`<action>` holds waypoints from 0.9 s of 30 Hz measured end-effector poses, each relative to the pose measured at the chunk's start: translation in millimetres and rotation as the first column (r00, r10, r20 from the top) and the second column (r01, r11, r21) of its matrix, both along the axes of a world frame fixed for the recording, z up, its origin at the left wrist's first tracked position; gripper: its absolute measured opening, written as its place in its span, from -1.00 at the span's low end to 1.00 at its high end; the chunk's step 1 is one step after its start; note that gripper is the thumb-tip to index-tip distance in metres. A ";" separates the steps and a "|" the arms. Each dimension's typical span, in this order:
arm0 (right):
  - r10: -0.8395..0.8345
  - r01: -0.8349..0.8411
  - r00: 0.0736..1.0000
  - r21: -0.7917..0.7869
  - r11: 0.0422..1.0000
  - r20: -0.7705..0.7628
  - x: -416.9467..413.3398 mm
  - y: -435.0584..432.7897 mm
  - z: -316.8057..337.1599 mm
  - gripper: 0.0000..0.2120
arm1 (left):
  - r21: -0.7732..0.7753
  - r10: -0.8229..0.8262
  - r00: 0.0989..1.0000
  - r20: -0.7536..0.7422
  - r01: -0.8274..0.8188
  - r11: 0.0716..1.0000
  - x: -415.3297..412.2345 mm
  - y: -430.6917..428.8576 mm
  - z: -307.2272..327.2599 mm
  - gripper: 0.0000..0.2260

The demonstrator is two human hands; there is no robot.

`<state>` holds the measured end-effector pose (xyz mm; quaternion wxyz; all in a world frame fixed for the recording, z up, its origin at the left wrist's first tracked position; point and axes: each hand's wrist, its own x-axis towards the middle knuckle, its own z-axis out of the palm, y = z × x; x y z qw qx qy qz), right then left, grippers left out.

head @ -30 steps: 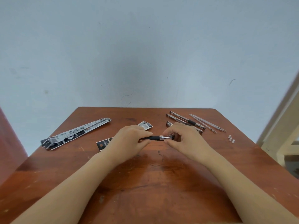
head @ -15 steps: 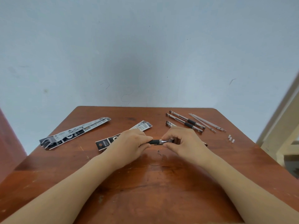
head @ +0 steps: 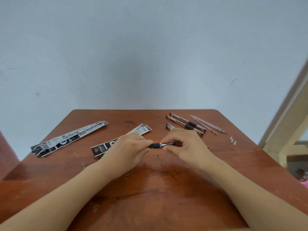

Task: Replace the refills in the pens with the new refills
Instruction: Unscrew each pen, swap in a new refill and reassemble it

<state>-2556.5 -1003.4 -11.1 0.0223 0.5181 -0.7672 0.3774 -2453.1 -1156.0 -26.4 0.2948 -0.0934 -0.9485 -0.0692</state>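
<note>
A pen with a black grip and a metal tip section is held level over the middle of the table. My left hand wraps its barrel, which is hidden in the fist. The fingertips of my right hand pinch the metal tip end. Two pens lie at the back right, and the end of a third shows behind my right hand. Thin clear refills lie just right of them.
Two black-and-white refill packets lie on the brown table: one at the left, one partly under my left hand. Two tiny white caps sit near the right edge. A pale wooden frame stands to the right.
Both hands, still holding the pen, have drifted slightly toward me, uncovering more of the packet behind my left hand. My grip looks much the same.
</note>
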 end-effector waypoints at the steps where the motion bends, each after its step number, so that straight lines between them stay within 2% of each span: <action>1: 0.000 0.000 1.000 0.006 1.000 0.000 0.1 -0.1 0.0 -0.92 | -0.005 -0.001 1.000 0.005 0.001 1.000 0.1 0.0 -0.1 -0.70; 15: -0.049 0.052 0.998 0.065 0.997 -0.037 2.0 -3.2 -3.3 -0.97 | 0.061 0.022 1.000 0.015 -0.023 0.998 -3.8 -6.4 -6.0 -0.70; 21: -0.068 0.066 0.998 0.150 0.986 0.004 8.5 -3.1 2.3 -0.95 | 0.002 0.039 0.999 -0.021 -0.039 0.999 -2.2 -11.3 1.9 -0.86; 27: -0.086 0.081 0.996 0.155 0.985 0.027 10.2 -3.2 4.7 -0.93 | -0.002 0.016 0.999 -0.039 -0.016 1.000 -3.3 -11.4 4.7 -0.85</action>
